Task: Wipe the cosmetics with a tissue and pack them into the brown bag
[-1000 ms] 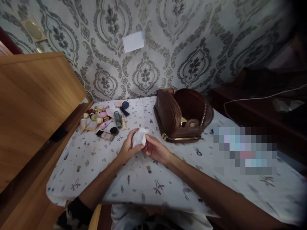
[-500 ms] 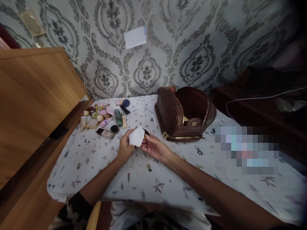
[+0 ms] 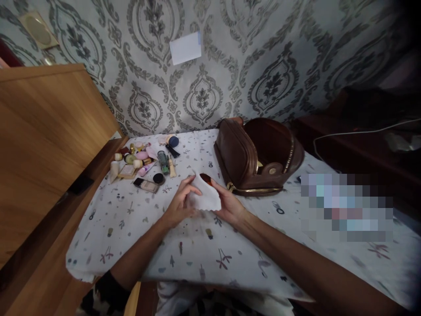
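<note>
Between my two hands, above the patterned white cloth point(image 3: 138, 237), is a white wipe or sheet point(image 3: 207, 196). My left hand point(image 3: 181, 204) has its fingers bent round the left side of the sheet. A dark reddish-brown round object point(image 3: 205, 178) shows at the sheet's upper edge, and my right hand point(image 3: 230, 205) is closed round it and the sheet's right side. Most of that object is covered by the sheet. Just behind my right hand stands a brown leather bag point(image 3: 237, 153), unzipped and gaping.
Cosmetics lie at the back left, among them a foundation bottle point(image 3: 146, 185), a black round jar point(image 3: 158, 178), a green bottle point(image 3: 162, 161) and a beige tube point(image 3: 172, 167). A wooden panel point(image 3: 49, 140) rises at left. A pixelated patch covers items at right.
The white sheet has shifted right and now spreads toward my right hand, covering more between the hands. My left hand's fingers have moved over it. The view has shifted slightly.
</note>
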Action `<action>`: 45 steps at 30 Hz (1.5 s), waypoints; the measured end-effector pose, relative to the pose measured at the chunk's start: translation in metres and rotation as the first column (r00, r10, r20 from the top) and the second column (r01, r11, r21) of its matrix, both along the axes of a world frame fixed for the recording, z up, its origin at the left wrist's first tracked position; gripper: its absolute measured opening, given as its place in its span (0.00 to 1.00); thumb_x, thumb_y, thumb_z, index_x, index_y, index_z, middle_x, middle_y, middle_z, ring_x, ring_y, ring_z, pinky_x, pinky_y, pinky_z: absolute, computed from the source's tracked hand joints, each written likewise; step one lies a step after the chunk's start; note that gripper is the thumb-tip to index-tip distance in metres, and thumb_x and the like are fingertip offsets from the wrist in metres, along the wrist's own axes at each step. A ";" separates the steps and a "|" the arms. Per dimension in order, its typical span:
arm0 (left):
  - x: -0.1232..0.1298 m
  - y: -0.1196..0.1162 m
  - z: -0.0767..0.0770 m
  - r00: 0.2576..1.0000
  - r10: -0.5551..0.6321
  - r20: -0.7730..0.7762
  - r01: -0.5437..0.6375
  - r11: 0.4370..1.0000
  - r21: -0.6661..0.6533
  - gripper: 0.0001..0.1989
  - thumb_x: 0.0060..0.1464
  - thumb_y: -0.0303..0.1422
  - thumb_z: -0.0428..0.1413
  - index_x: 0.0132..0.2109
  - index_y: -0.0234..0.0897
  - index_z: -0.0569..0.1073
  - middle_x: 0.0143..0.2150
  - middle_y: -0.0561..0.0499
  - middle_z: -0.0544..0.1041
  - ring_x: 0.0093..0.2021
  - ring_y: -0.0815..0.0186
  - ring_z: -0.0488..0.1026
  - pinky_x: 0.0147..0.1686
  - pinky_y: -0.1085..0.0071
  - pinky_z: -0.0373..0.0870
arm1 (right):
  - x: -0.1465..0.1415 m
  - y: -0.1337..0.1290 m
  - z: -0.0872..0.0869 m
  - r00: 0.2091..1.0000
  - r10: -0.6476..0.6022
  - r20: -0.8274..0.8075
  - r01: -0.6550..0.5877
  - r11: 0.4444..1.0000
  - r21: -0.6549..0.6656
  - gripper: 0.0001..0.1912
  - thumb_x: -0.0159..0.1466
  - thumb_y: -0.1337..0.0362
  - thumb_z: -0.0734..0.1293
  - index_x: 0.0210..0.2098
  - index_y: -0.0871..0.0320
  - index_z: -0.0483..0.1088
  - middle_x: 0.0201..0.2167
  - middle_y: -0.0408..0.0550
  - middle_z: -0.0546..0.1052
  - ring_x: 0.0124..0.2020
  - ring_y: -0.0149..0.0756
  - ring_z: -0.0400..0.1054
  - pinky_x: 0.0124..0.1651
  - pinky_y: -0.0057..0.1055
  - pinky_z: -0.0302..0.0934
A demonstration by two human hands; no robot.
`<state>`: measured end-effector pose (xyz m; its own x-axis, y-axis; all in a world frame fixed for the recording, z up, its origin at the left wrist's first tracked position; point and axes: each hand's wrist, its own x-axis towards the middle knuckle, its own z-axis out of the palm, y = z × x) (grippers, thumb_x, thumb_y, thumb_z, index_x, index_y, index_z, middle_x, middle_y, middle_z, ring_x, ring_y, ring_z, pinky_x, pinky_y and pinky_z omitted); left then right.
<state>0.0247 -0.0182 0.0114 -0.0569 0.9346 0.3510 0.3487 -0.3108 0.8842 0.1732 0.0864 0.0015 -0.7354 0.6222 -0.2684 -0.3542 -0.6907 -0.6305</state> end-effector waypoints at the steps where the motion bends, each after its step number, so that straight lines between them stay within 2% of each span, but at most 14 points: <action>1: 0.000 0.000 0.001 1.000 0.025 0.002 -0.025 1.000 0.005 0.28 0.55 0.59 0.51 0.41 0.39 0.75 0.67 0.40 0.59 0.68 0.47 0.55 0.63 0.54 0.57 | 0.000 -0.001 0.001 1.000 -0.001 -0.002 0.001 1.000 -0.003 0.13 0.59 0.58 0.71 0.41 0.55 0.75 0.36 0.46 0.80 0.33 0.36 0.73 0.36 0.32 0.69; 3: 0.002 0.001 0.003 0.989 0.151 0.005 -0.151 0.988 0.011 0.27 0.61 0.55 0.47 0.32 0.37 0.74 0.61 0.41 0.67 0.63 0.51 0.63 0.61 0.55 0.59 | 0.000 -0.003 0.001 0.999 0.030 -0.024 -0.030 0.999 0.017 0.14 0.57 0.58 0.74 0.41 0.55 0.75 0.35 0.43 0.80 0.31 0.33 0.72 0.34 0.28 0.66; 6: 0.006 0.005 0.001 0.942 0.311 0.124 -0.313 0.950 -0.001 0.19 0.57 0.49 0.56 0.31 0.37 0.68 0.51 0.43 0.73 0.54 0.55 0.70 0.55 0.59 0.64 | 0.000 -0.007 0.001 0.990 0.115 -0.076 -0.111 0.992 0.061 0.18 0.55 0.59 0.76 0.44 0.53 0.75 0.34 0.40 0.80 0.30 0.28 0.70 0.34 0.24 0.63; 7: 0.007 0.006 -0.001 0.932 0.310 0.187 -0.314 0.949 -0.012 0.17 0.54 0.47 0.60 0.36 0.38 0.68 0.50 0.44 0.73 0.52 0.56 0.71 0.53 0.61 0.66 | 0.000 -0.008 0.000 0.987 0.132 -0.094 -0.126 0.990 0.069 0.19 0.54 0.60 0.77 0.45 0.53 0.75 0.35 0.40 0.80 0.31 0.28 0.71 0.35 0.23 0.63; 9: 0.010 0.009 -0.005 0.929 0.260 0.263 -0.261 0.965 -0.034 0.26 0.47 0.45 0.66 0.48 0.40 0.67 0.53 0.45 0.71 0.53 0.57 0.70 0.52 0.63 0.67 | 0.000 -0.009 -0.001 0.982 0.141 -0.124 -0.133 0.989 0.070 0.21 0.54 0.62 0.77 0.46 0.53 0.75 0.39 0.41 0.80 0.34 0.28 0.72 0.38 0.24 0.64; 12: 0.012 0.010 -0.008 0.966 0.167 0.197 -0.155 0.985 -0.073 0.38 0.44 0.42 0.68 0.59 0.41 0.62 0.55 0.46 0.70 0.54 0.57 0.69 0.55 0.63 0.65 | 0.000 -0.010 -0.005 0.980 0.147 -0.135 -0.141 0.989 0.053 0.25 0.52 0.66 0.78 0.49 0.51 0.73 0.46 0.42 0.79 0.41 0.29 0.73 0.44 0.25 0.65; 19: 0.012 0.006 -0.005 0.985 0.136 0.104 -0.136 0.991 -0.008 0.24 0.55 0.48 0.58 0.52 0.37 0.68 0.42 0.49 0.74 0.41 0.63 0.70 0.43 0.69 0.69 | 0.000 -0.014 -0.003 0.945 0.276 -0.177 -0.275 0.961 0.027 0.20 0.55 0.61 0.77 0.45 0.54 0.73 0.39 0.44 0.79 0.36 0.29 0.73 0.38 0.26 0.67; 24: 0.014 0.005 -0.006 0.965 0.225 0.132 -0.226 0.974 -0.003 0.24 0.63 0.52 0.46 0.47 0.35 0.71 0.41 0.46 0.75 0.42 0.62 0.71 0.46 0.67 0.68 | 0.001 -0.016 0.003 0.928 0.311 -0.204 -0.320 0.947 -0.008 0.14 0.59 0.63 0.74 0.44 0.56 0.74 0.38 0.44 0.79 0.36 0.30 0.74 0.36 0.26 0.70; 29: 0.012 0.006 -0.003 0.878 0.454 0.154 -0.447 0.891 -0.076 0.24 0.62 0.52 0.48 0.30 0.35 0.71 0.27 0.51 0.72 0.30 0.66 0.69 0.33 0.72 0.67 | 0.003 -0.018 0.003 0.942 0.290 -0.170 -0.294 0.956 0.003 0.25 0.58 0.70 0.73 0.53 0.52 0.70 0.49 0.46 0.77 0.43 0.37 0.76 0.41 0.35 0.74; 33: 0.003 0.011 -0.005 0.736 0.587 0.337 -0.574 0.805 -0.150 0.20 0.55 0.50 0.58 0.33 0.35 0.72 0.28 0.53 0.74 0.31 0.68 0.71 0.34 0.74 0.69 | 0.003 -0.014 0.001 0.948 0.277 -0.158 -0.279 0.960 0.008 0.23 0.60 0.69 0.72 0.54 0.55 0.70 0.49 0.50 0.78 0.44 0.39 0.76 0.44 0.38 0.73; 36: -0.004 0.014 -0.006 0.613 0.562 0.555 -0.495 0.821 -0.284 0.22 0.47 0.50 0.63 0.39 0.36 0.74 0.25 0.55 0.73 0.26 0.69 0.72 0.29 0.74 0.71 | 0.002 -0.009 -0.001 0.951 0.269 -0.155 -0.274 0.962 -0.012 0.16 0.62 0.68 0.70 0.49 0.59 0.73 0.44 0.52 0.80 0.44 0.39 0.77 0.46 0.35 0.73; 39: -0.008 0.016 -0.002 0.544 0.493 0.679 -0.401 0.864 -0.305 0.23 0.42 0.43 0.67 0.44 0.36 0.75 0.28 0.54 0.76 0.23 0.70 0.72 0.27 0.75 0.71 | 0.003 -0.005 -0.001 0.949 0.265 -0.169 -0.274 0.961 -0.036 0.14 0.63 0.67 0.69 0.48 0.59 0.73 0.44 0.50 0.81 0.44 0.39 0.77 0.46 0.31 0.72; 42: -0.010 0.018 0.001 0.521 0.471 0.712 -0.369 0.876 -0.310 0.20 0.40 0.36 0.66 0.42 0.36 0.76 0.32 0.52 0.79 0.25 0.70 0.75 0.28 0.75 0.71 | 0.004 -0.004 0.000 0.949 0.263 -0.174 -0.274 0.961 -0.039 0.14 0.63 0.68 0.68 0.50 0.58 0.72 0.45 0.50 0.81 0.44 0.39 0.78 0.45 0.30 0.73; 45: -0.011 0.019 0.002 0.567 0.458 0.685 -0.362 0.885 -0.291 0.11 0.36 0.30 0.62 0.32 0.35 0.78 0.28 0.53 0.79 0.25 0.69 0.75 0.27 0.76 0.70 | 0.004 -0.005 0.001 0.950 0.257 -0.176 -0.266 0.964 -0.029 0.16 0.63 0.69 0.68 0.51 0.58 0.71 0.46 0.50 0.80 0.43 0.39 0.78 0.44 0.30 0.74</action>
